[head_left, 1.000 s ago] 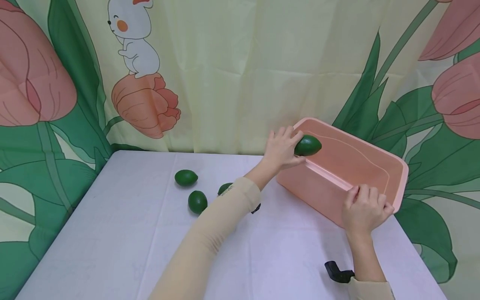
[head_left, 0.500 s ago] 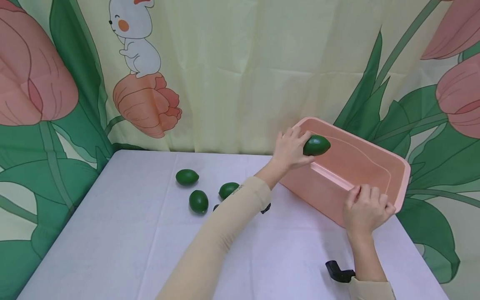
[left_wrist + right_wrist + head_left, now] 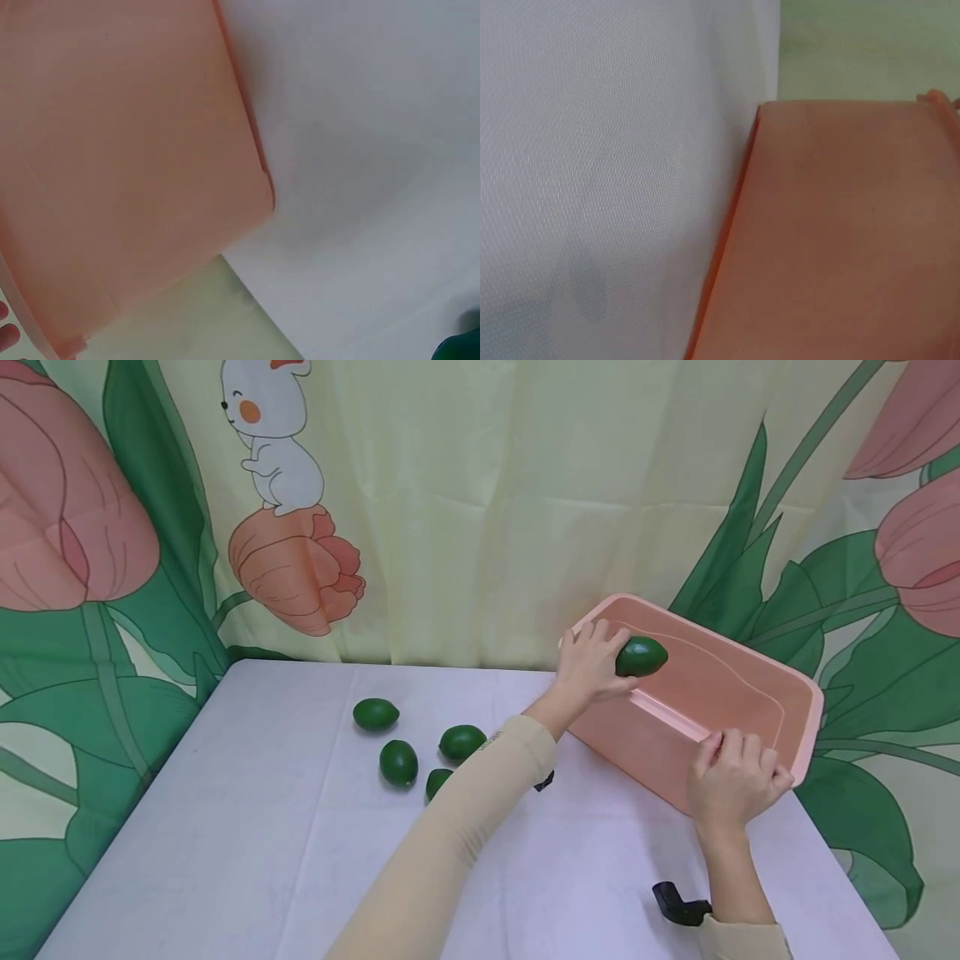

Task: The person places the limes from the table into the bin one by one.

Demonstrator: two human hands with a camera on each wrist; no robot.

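My left hand (image 3: pixel 591 667) grips a dark green lime (image 3: pixel 642 657) over the left end of a pink plastic bin (image 3: pixel 626 739). The right hand (image 3: pixel 738 781) holds the bin's near rim toward its right corner, fingers curled over the edge. In the left wrist view the bin's outer wall (image 3: pixel 135 150) fills the left side, with a few fingertips (image 3: pixel 7 336) showing past the rim and part of a lime (image 3: pixel 459 346) in the bottom right corner. From the right wrist, the bin's wall (image 3: pixel 847 225) shows beside the white cloth; that hand is out of sight there.
Several more limes lie left of the bin: one at the back (image 3: pixel 376 714), another nearer (image 3: pixel 398 763), a third (image 3: pixel 462 742) and one partly behind the left sleeve (image 3: pixel 438 782). A black bent piece (image 3: pixel 678 906) shows beside the right wrist. A printed curtain (image 3: pixel 450 527) hangs behind the white-covered table (image 3: pixel 225 827).
The left hand has moved right with the lime, farther over the bin. More of the limes behind that sleeve now shows. My right hand has stayed on the rim.
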